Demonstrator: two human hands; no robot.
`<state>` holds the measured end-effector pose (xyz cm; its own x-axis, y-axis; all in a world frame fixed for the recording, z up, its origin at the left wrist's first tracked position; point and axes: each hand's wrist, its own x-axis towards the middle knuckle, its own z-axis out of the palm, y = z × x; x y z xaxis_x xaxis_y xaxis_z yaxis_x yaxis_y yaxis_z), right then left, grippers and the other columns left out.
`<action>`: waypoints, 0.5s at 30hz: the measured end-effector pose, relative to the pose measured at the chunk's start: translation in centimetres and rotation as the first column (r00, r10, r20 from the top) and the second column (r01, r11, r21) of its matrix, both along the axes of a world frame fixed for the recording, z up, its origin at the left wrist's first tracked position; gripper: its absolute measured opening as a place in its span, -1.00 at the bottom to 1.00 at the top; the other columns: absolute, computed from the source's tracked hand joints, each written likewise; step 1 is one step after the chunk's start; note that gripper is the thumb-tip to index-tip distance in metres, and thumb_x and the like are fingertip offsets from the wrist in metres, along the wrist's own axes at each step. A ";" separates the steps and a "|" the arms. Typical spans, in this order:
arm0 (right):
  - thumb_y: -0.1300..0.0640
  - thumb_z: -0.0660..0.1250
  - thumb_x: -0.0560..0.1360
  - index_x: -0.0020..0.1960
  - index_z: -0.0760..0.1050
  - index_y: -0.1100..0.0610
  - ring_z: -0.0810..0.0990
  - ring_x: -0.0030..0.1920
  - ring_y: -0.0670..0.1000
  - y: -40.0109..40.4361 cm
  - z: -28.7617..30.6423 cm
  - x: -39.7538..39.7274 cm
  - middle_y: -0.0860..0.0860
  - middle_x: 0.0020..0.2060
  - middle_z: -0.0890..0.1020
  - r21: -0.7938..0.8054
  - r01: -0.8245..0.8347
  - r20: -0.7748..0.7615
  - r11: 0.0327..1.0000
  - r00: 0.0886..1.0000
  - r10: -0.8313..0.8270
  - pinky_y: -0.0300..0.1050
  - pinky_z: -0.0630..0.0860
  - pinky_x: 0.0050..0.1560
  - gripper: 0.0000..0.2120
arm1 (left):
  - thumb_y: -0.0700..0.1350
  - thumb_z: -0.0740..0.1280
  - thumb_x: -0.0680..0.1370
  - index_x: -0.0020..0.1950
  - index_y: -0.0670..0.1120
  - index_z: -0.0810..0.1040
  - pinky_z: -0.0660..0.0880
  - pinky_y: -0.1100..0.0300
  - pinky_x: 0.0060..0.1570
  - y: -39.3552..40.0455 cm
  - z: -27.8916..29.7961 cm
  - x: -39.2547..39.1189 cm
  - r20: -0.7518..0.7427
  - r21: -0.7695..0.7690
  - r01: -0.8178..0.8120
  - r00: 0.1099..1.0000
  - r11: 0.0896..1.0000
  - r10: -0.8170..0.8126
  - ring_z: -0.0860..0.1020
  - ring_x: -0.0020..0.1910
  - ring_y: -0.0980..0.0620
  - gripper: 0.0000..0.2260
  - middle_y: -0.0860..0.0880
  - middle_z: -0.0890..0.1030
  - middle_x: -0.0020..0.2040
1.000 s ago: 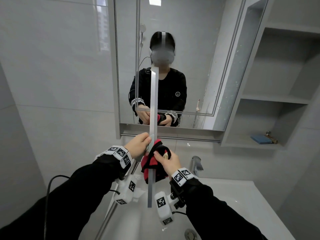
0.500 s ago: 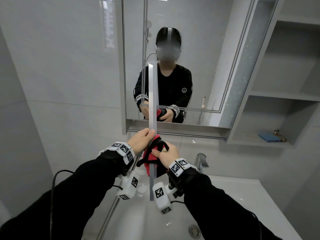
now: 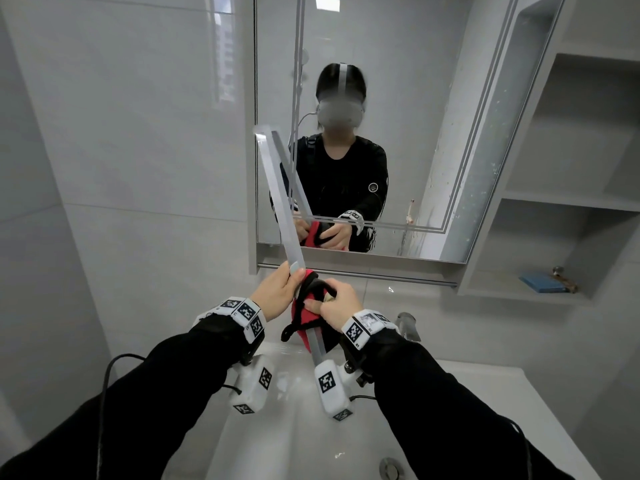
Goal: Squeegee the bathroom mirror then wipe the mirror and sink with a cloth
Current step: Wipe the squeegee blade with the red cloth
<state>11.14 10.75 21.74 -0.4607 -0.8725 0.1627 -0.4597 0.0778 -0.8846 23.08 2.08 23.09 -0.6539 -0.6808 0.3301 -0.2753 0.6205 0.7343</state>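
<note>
Together, left hand (image 3: 277, 294) pinches the squeegee (image 3: 282, 202) blade while right hand (image 3: 337, 304) grips the red cloth (image 3: 304, 315) around it.

I see my left hand (image 3: 277, 294) gripping the squeegee (image 3: 281, 199), its long blade tilted up-left across the mirror (image 3: 398, 98). Just below the mirror, my right hand (image 3: 337, 304) pinches the red-and-black cloth (image 3: 304, 315) against the blade, above the sink (image 3: 294, 427).

The squeegee (image 3: 281, 202) blade is pale grey, the cloth (image 3: 306, 315) red with black edging, both sleeves (image 3: 180, 382) black, the wrist bands (image 3: 246, 313) white with black square codes, the sink (image 3: 298, 438) white.
</note>
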 end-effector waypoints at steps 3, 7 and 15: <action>0.19 0.49 0.37 -0.06 0.53 0.02 0.57 -0.25 -0.14 0.5 -0.4 0.5 -0.12 -0.28 0.59 -0.019 -0.023 0.118 1.000 0.993 0.025 -0.37 0.45 -0.28 -0.79 | 0.00 0.08 0.64 -0.18 -0.08 0.33 0.32 0.17 -0.25 -0.3 -0.1 0.2 -0.027 -0.007 -0.063 0.998 0.998 0.063 0.37 -0.35 0.11 -0.75 0.06 0.39 -0.32; 0.19 0.48 0.39 0.02 0.56 0.19 0.58 -0.19 -0.06 1.6 -2.1 0.8 -0.04 -0.23 0.60 -0.025 -0.046 0.174 0.999 0.984 0.049 -0.36 0.50 -0.19 -0.76 | -0.02 0.08 0.64 -0.27 0.03 0.25 0.30 0.11 -0.24 -1.1 0.3 0.7 -0.115 0.086 -0.123 0.984 0.989 0.133 0.33 -0.36 -0.01 -0.72 0.05 0.34 -0.39; 0.07 0.54 0.30 0.05 0.56 0.07 0.56 -0.11 -0.05 2.9 -4.5 0.8 -0.04 -0.14 0.61 0.114 -0.044 0.089 0.993 0.995 0.033 -0.20 0.48 -0.07 -0.64 | 0.00 0.07 0.64 -0.22 -0.01 0.32 0.26 0.22 -0.51 -2.2 0.4 2.6 -0.237 0.283 -0.168 0.942 0.944 0.239 0.30 -0.53 0.03 -0.75 0.00 0.34 -0.42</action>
